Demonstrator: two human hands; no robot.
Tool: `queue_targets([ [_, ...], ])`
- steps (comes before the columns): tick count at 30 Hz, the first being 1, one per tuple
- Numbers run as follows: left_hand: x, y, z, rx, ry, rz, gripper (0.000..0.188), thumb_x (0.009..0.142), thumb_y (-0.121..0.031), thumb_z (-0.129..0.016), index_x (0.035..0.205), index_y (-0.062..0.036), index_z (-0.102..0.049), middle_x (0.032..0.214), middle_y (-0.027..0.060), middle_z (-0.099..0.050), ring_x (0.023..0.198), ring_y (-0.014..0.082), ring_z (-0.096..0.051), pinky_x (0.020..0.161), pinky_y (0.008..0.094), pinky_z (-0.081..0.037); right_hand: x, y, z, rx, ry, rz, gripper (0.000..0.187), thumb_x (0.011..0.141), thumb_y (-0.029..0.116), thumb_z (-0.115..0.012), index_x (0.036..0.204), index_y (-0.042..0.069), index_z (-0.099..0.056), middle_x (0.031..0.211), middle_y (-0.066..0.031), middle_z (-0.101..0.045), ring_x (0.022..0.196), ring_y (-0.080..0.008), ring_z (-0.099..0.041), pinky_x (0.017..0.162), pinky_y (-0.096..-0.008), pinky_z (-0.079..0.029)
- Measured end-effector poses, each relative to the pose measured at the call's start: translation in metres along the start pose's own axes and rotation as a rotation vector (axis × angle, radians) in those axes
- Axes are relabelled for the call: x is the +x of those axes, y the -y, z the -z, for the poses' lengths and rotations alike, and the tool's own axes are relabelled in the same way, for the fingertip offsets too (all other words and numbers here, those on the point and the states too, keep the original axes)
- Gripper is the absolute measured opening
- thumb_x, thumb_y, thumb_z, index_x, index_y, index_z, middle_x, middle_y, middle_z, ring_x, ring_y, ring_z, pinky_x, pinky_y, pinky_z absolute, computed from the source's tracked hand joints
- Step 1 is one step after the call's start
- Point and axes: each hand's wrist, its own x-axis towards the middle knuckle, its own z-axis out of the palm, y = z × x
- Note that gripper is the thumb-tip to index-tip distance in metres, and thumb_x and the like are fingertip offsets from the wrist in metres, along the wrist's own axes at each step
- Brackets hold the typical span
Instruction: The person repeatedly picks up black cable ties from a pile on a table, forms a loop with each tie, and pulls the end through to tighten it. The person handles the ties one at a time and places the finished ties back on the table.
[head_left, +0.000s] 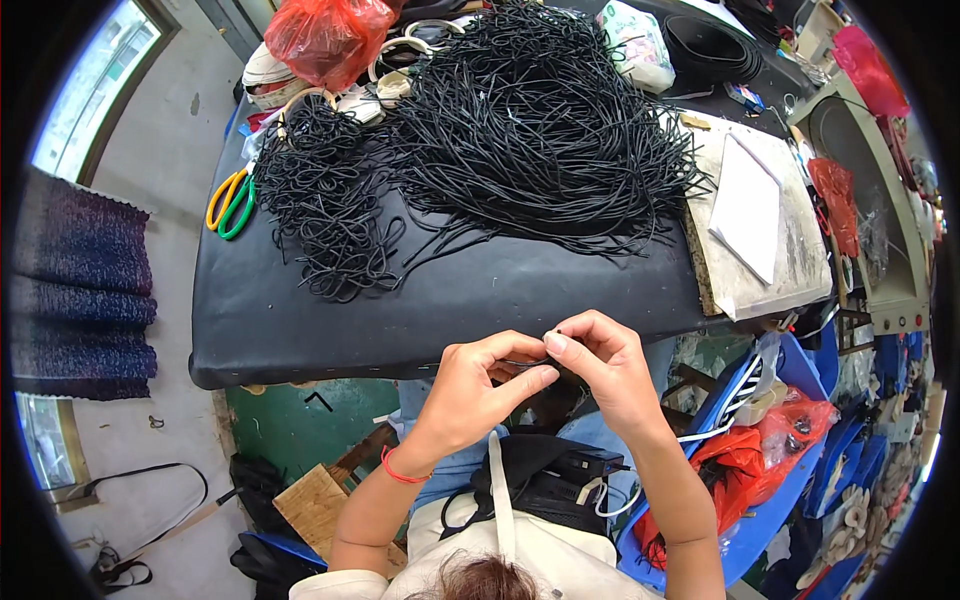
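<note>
My left hand and my right hand meet in front of the table's near edge, fingertips almost touching. Both are closed in a pinch. A thin dark strand, apparently black cord, shows at the left fingers; most of it is hidden by the hands. Beyond them, a large heap of cut black cords covers the far middle of the black padded table. A smaller tangle of looped black cords lies to its left.
Scissors with orange and green handles lie at the table's left edge. A worn board with white paper is on the right. Red plastic bags sit at the back left. A blue bin with red bags stands by my right arm.
</note>
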Motion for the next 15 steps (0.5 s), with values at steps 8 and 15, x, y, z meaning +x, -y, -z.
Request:
queue_targets([
  [8,0.002,0.005,-0.001,-0.078,0.098,0.133,0.014,0.081,-0.011,-0.066,0.084,0.0016,-0.062,0.075,0.0022,-0.062,0.067,0.006,-0.056,0.059,0.0207,-0.046,0.001,-0.007,-0.002,-0.009,-0.056,0.024,0.014,0.087,0.015,-0.06,0.084,0.003,-0.057,0.072,0.0044,-0.053,0.066,-0.001,-0.045,0.058,-0.0173,-0.037],
  [15,0.001,0.01,-0.006,-0.275,0.032,0.146,0.011,0.082,-0.011,-0.065,0.087,-0.0012,-0.061,0.075,-0.0006,-0.059,0.067,0.0037,-0.052,0.061,0.0192,-0.044,0.002,-0.004,-0.001,-0.021,-0.048,0.023,0.017,0.089,0.019,-0.058,0.084,0.003,-0.055,0.07,0.006,-0.049,0.064,-0.0004,-0.041,0.055,-0.0172,-0.034],
])
